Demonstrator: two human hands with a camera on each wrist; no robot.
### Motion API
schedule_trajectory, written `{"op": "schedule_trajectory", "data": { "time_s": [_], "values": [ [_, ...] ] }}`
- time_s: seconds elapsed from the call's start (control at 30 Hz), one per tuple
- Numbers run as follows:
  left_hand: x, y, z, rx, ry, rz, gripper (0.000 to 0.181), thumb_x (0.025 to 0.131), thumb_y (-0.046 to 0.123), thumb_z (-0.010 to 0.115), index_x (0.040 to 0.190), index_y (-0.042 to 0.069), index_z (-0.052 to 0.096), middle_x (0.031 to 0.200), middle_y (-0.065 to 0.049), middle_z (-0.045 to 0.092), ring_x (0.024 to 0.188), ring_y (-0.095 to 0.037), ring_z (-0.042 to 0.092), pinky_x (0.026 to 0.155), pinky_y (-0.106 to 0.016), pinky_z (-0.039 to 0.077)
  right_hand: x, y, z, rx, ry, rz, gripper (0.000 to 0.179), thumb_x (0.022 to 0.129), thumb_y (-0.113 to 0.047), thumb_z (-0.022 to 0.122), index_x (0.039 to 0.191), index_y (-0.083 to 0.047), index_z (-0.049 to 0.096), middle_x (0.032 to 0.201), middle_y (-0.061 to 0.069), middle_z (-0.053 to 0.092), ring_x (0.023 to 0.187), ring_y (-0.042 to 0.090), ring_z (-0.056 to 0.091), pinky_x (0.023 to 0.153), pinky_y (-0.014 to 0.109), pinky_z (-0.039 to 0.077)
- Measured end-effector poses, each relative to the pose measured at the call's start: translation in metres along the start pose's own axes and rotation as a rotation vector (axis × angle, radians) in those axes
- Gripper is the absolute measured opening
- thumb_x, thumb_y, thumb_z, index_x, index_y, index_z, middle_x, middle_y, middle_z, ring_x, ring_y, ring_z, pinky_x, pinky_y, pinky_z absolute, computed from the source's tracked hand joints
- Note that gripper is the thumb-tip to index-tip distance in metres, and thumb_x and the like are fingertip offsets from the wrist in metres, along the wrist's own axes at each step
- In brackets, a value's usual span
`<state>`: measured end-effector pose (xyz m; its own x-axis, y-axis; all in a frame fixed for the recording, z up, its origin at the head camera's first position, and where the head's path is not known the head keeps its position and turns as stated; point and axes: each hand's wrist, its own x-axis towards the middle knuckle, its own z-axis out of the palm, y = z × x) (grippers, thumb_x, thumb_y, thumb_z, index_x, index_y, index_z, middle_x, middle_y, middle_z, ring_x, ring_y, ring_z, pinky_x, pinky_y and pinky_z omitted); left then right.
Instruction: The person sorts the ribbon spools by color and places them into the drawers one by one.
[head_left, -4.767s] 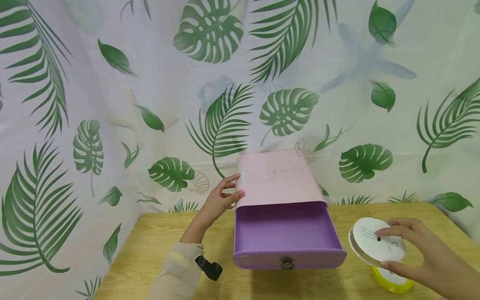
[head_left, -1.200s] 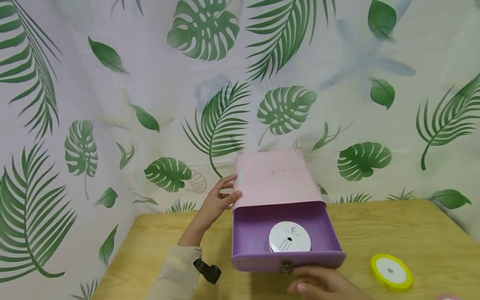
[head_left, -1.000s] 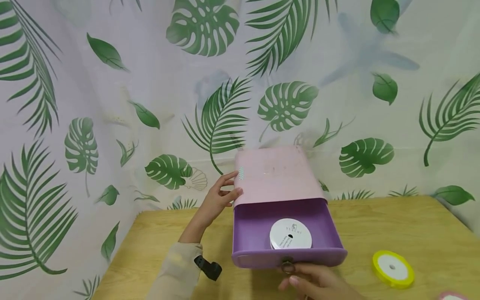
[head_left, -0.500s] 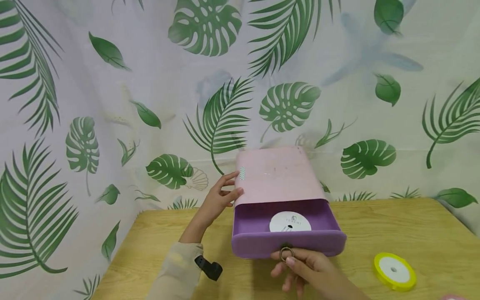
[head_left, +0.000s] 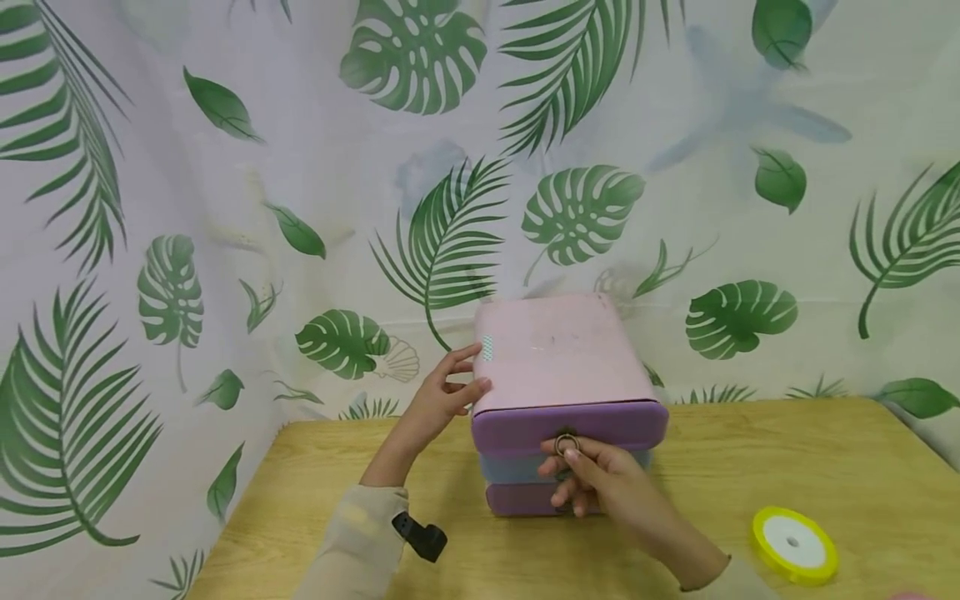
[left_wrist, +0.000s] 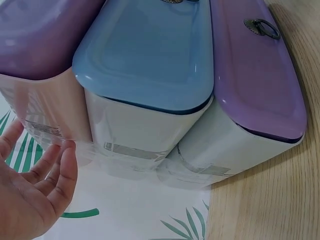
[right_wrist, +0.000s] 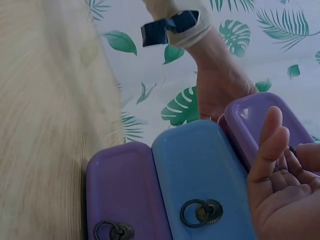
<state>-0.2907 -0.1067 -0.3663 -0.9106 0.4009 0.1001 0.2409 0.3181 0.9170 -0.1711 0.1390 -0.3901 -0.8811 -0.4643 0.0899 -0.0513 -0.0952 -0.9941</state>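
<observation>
A small chest of three drawers (head_left: 562, 350) has a pale pink top, with purple, blue and purple fronts. Its top drawer (head_left: 517, 430) is pushed in, the front right up against the casing's edge. My right hand (head_left: 618, 492) pinches that drawer's metal ring pull (head_left: 567, 445) between thumb and index finger, the other fingers loosely bent below. My left hand (head_left: 438, 404) steadies the casing's upper left side with spread fingertips (left_wrist: 65, 150). The blue drawer (right_wrist: 200, 165) and the lower purple drawer (right_wrist: 122, 180) are in. The white ribbon spool is hidden inside the top drawer.
A yellow-edged ribbon spool (head_left: 795, 543) lies on the wooden table (head_left: 720, 467) to the right. Part of something pink (head_left: 907, 596) shows at the bottom right edge. A leaf-printed cloth (head_left: 300, 167) hangs behind the table.
My right hand has laid the white ribbon spool in the top drawer, let go of it, taken the ring pull and pushed the drawer in. My left hand has stayed at the casing.
</observation>
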Motion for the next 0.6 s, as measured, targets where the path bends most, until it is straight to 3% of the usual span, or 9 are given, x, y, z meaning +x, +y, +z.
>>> {"op": "schedule_trajectory", "data": {
  "time_s": [0.3,0.6],
  "values": [
    [-0.002,-0.002,-0.001,0.006,-0.005,0.011,0.061,0.091,0.044,0.062,0.147,0.038,0.036,0.146,-0.013,0.038,0.119,-0.031,0.055,0.09,-0.045,0.05,0.013,0.006,-0.009,0.03,-0.016,0.02,0.058,0.104,-0.033,0.039,0.14,0.012,0.036,0.108,-0.009,0.064,0.084,0.004,0.064,0.066,0.018,0.051],
    [-0.002,-0.003,-0.002,-0.011,-0.009,0.008,0.058,0.093,0.041,0.061,0.146,0.041,0.037,0.146,-0.011,0.038,0.117,-0.029,0.055,0.091,-0.049,0.049,-0.008,0.007,-0.034,-0.157,-0.085,0.106,0.056,0.105,-0.029,0.04,0.143,0.012,0.033,0.109,-0.005,0.068,0.082,0.008,0.067,0.064,0.022,0.051]
  ]
}}
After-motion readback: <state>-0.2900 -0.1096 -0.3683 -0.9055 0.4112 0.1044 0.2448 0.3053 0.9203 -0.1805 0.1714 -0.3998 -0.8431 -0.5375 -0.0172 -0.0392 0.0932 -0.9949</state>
